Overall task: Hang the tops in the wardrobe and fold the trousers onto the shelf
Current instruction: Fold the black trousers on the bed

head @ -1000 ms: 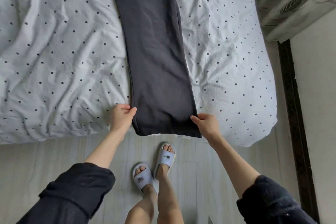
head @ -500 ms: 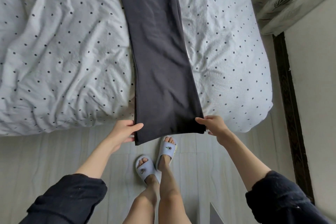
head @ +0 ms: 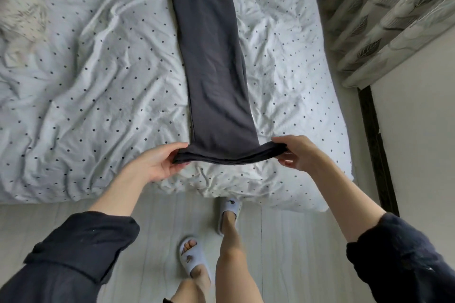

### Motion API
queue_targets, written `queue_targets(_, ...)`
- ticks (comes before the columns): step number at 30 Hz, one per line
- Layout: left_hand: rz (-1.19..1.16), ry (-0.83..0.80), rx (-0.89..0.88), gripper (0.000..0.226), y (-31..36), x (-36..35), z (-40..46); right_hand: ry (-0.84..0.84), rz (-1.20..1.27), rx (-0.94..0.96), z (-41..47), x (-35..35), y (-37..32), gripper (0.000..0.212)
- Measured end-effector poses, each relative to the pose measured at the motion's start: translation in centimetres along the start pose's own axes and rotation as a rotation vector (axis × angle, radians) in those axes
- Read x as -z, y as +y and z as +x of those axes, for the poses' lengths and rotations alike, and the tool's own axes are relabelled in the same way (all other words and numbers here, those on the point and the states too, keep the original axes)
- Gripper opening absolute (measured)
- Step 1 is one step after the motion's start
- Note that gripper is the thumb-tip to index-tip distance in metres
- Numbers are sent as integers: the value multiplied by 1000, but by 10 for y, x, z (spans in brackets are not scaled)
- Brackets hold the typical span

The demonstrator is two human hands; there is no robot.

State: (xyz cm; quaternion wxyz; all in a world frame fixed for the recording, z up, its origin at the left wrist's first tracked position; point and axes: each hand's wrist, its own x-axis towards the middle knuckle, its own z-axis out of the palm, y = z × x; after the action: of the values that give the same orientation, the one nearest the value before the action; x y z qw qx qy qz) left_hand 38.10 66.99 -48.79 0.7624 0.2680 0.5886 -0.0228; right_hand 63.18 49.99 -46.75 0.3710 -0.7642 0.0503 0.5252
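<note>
Folding dark grey trousers (head: 211, 69) on the dotted white bed (head: 86, 81), I see left hand (head: 157, 167) and right hand (head: 299, 154) each pinching a hem corner; next, carry hems toward waistband.

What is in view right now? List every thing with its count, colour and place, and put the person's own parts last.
dark grey fabric trousers: one, dark grey, laid lengthwise down the bed, near end lifted by both hands.
white duvet with small dark dots: one, white, rumpled, covering the bed.
pale fluffy thing: one, off-white, blurred, far left on the duvet; cannot tell what it is.
leaf-patterned curtain: one, beige and grey, upper right.
pale wood-look floor: light grey, below the bed.
pale blue slippers: two, on the person's feet.
left hand: pinches the left hem corner.
right hand: pinches the right hem corner.
</note>
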Motion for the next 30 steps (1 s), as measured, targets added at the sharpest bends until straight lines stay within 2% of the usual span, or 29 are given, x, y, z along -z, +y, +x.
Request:
queue_targets(3,-172,43,-52,17,48,-14,16,-71,7,-8,27,-6,-57,12)
queue_targets(6,-250,77,-130,25,71,-23,33,-122,66,88,52,-13,-87,17)
queue_targets(8,-225,121,-178,29,71,-28,48,-113,63,159,72,-16,-92,23)
queue_targets(10,-134,238,-200,31,58,-30,62,-33,-40,189,85,-18,-79,22)
queue_targets(13,46,447,-172,28,30,-28,74,19,-235,119,97,-21,-43,22)
queue_targets(16,131,379,-44,21,2,-28,76,-55,-322,28,95,-27,-16,27)
queue_targets(20,-100,266,-23,14,-10,-31,81,-149,-191,-22,97,-36,-8,26)
queue_targets(24,-314,258,4,6,-11,-34,83,-110,-23,-97,93,-38,-6,11)
queue_targets(26,-319,270,-2,6,-12,-35,79,-81,-35,-90,84,-37,-5,2)
queue_targets(30,-252,223,-19,6,-20,-36,48,-32,-58,-38,53,-29,-6,9)
